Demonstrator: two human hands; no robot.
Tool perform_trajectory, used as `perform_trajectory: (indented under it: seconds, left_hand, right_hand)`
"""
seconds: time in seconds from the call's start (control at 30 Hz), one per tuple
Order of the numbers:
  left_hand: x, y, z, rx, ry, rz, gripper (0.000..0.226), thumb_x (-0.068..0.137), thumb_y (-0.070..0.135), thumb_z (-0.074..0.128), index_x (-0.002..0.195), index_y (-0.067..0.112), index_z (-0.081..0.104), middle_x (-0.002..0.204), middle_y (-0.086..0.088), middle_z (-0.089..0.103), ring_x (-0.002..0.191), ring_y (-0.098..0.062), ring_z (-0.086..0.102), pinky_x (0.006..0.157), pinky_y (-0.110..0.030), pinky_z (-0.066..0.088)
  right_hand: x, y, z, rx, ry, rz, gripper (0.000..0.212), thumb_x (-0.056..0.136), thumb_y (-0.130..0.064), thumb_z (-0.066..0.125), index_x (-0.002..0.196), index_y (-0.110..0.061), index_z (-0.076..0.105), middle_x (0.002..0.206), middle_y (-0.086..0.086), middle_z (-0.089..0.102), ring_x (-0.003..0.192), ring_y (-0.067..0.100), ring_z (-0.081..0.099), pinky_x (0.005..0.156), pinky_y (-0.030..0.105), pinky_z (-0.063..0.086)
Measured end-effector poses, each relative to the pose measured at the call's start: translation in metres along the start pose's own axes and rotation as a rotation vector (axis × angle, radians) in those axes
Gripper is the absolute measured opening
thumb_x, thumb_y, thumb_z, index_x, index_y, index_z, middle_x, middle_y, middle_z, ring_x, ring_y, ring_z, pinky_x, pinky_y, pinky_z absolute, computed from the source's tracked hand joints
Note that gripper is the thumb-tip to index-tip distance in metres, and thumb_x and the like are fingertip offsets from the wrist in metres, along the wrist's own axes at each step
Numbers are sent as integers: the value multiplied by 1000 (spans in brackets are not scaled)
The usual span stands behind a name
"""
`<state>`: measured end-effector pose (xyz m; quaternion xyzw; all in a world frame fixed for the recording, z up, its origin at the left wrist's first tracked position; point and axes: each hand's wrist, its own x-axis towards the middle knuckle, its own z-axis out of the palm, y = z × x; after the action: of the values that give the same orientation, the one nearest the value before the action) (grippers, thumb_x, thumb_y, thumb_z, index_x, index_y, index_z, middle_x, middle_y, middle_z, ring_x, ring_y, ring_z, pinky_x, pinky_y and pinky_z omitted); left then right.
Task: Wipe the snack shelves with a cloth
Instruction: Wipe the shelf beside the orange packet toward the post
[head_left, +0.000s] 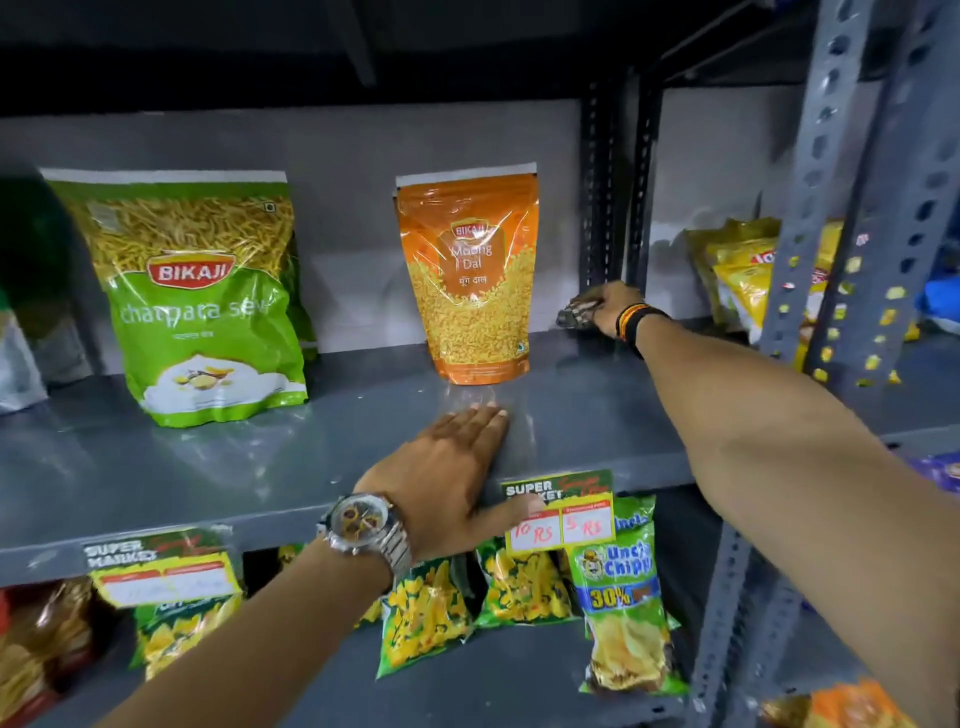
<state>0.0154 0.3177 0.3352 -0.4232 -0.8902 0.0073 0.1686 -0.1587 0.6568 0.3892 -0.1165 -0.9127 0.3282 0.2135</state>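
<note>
The grey metal shelf (260, 457) runs across the middle of the head view. My right hand (605, 306) reaches to the shelf's back right corner and is shut on a dark bunched cloth (574, 313) pressed against the shelf by the upright post. My left hand (457, 467), with a watch on the wrist, lies flat and open on the shelf's front edge, thumb over a price tag (566, 512). An orange Moong Dal pouch (467, 275) stands just behind the left hand. A green Bikaji sev bag (202, 296) stands to the left.
Slotted steel uprights (831, 182) rise at the right, with yellow snack packets (737, 270) on the neighbouring shelf behind them. The lower shelf holds green chip packets (623, 597) and banana chip bags (426, 613). A second price tag (161, 571) hangs at the front left.
</note>
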Motion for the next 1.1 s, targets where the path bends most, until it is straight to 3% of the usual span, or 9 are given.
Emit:
perform_trajectory:
  seconds: [0.17,0.37,0.47,0.6,0.8,0.9,1.0,1.07,1.1]
  left_hand:
    - [-1,-1,4,-10,1,7,100,92,81,26,162,11,10,170,-6,14,155,-19,14,124,-27,2]
    - [1,-3,4,-5,-10,9,101,91,82,24,162,12,9,170,-7,14,155,-19,15,126,-30,7]
    - [-2,-1,4,7,-27,22,103,90,83,20,162,10,10,169,-10,15,155,-21,16,127,-34,11]
    - [-4,0,1,-2,-37,37,100,93,81,24,162,8,10,169,-11,16,155,-23,18,126,-33,11]
    - [-4,0,-8,-1,-76,23,100,93,78,29,161,7,13,169,-12,17,154,-26,21,123,-36,15]
    - [-7,-5,-10,-44,-96,1,101,90,81,28,162,12,14,169,-8,16,152,-27,25,122,-42,25]
    - [-22,-20,-13,-46,-74,-24,97,90,82,29,162,19,15,169,-3,19,149,-26,33,117,-44,34]
    - [-36,-33,-15,-3,-78,-38,98,89,84,27,162,19,14,169,-2,19,149,-24,32,118,-43,31]
    - [-43,-39,-16,11,-87,-44,99,89,83,27,162,19,13,169,-1,18,150,-23,30,119,-41,29]
  right_hand:
    - [11,-3,25,34,-177,-24,34,88,11,54,113,-6,72,122,16,68,116,31,61,94,23,45]
    - [-6,-21,31,54,-288,-113,42,84,14,54,111,-11,74,124,11,68,116,26,62,105,31,47]
    - [-34,-23,16,11,-339,-110,39,85,5,61,115,-18,73,131,2,65,121,18,59,106,25,43]
    - [-81,-27,-3,21,-341,-112,39,88,4,62,122,-15,69,133,2,63,123,16,57,98,17,40]
    - [-152,-36,-23,0,-339,-182,37,89,-2,62,120,-21,70,133,3,63,123,17,56,110,33,42]
    - [-177,-50,-48,57,-377,-194,35,90,-4,63,119,-23,70,122,-2,67,111,11,60,100,25,46]
    - [-180,-50,-60,151,-122,-126,35,90,4,57,116,-12,71,118,7,69,97,15,61,80,15,51]
    - [-182,-40,-51,107,-18,-28,37,89,11,48,114,-5,72,113,11,69,91,19,59,58,3,47]
    - [-183,-33,-44,73,9,20,38,90,12,46,114,-3,71,111,10,69,92,20,59,55,0,44]
